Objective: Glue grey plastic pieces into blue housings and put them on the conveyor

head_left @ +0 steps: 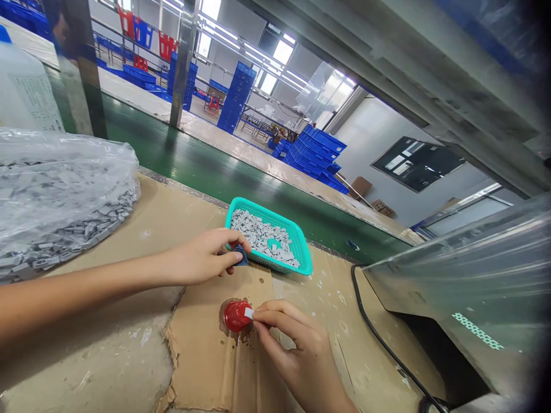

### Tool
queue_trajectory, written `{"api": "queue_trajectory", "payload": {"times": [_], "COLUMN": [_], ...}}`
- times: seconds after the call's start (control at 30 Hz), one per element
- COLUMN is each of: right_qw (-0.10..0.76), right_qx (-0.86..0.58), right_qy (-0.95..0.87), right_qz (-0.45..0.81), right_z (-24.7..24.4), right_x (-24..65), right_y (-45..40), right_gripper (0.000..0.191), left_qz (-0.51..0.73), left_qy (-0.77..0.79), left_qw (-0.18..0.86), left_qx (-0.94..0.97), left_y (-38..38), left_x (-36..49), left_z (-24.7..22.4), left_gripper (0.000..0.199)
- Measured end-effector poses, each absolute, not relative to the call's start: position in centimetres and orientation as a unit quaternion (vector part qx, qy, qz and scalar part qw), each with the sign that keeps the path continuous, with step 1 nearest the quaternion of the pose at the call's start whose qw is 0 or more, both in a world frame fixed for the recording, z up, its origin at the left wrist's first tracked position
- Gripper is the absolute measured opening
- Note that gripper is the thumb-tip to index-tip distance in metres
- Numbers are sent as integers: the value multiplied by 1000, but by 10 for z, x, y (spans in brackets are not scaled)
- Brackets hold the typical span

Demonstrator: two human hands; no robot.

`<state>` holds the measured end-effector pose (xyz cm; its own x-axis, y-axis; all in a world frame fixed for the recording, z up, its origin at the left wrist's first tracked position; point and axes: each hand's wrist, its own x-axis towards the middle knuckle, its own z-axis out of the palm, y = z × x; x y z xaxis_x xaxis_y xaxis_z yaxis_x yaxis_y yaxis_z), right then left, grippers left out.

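Between the thumb and fingers of my left hand is a small dark blue piece, partly hidden by the fingertips. It is close to the near edge of a turquoise plastic basket, which holds many small grey pieces. My right hand pinches a small light grey plastic piece by one end. The other end is at the rim of a small red cup; whether it touches the cup I cannot tell. Wet spots surround the cup on a sheet of cardboard.
A clear plastic bag full of grey pieces lies at left, with a white jug behind. A green conveyor belt runs past the table. On the right are a black cable and a metal housing.
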<state>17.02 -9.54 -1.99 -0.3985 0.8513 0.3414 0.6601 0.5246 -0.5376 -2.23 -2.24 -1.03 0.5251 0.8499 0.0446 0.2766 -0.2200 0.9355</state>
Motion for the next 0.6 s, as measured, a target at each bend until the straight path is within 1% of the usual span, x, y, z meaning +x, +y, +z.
{"api": "queue_trajectory", "payload": {"times": [0.07, 0.13, 0.23, 0.33, 0.4, 0.5, 0.6], "right_qw": [301, 307, 303, 299, 306, 294, 293], "right_qx": [-464, -469, -469, -465, -468, -463, -467], "right_qy": [-818, -816, -818, -821, -819, -826, -823], "right_qz": [156, 145, 139, 138, 125, 130, 134], "right_z": [-18, -14, -8, -4, -2, -1, 0], "right_x": [171, 171, 170, 168, 167, 167, 168], "right_y": [-96, -96, -96, -94, -94, -92, -91], "right_gripper": [17, 16, 16, 15, 15, 16, 16], "left_qz": [287, 300, 318, 316, 313, 310, 317], "left_qy": [397, 392, 391, 404, 388, 368, 367], "left_qw": [495, 468, 425, 416, 455, 573, 662], "left_qx": [718, 733, 752, 751, 737, 664, 571], "left_y": [-20, -18, -18, -19, -20, -20, -19], "left_x": [-22, -22, -24, -26, -27, -27, -27], "left_z": [-12, -14, -16, -15, -12, -7, -1], "left_gripper": [30, 34, 35, 42, 40, 29, 28]}}
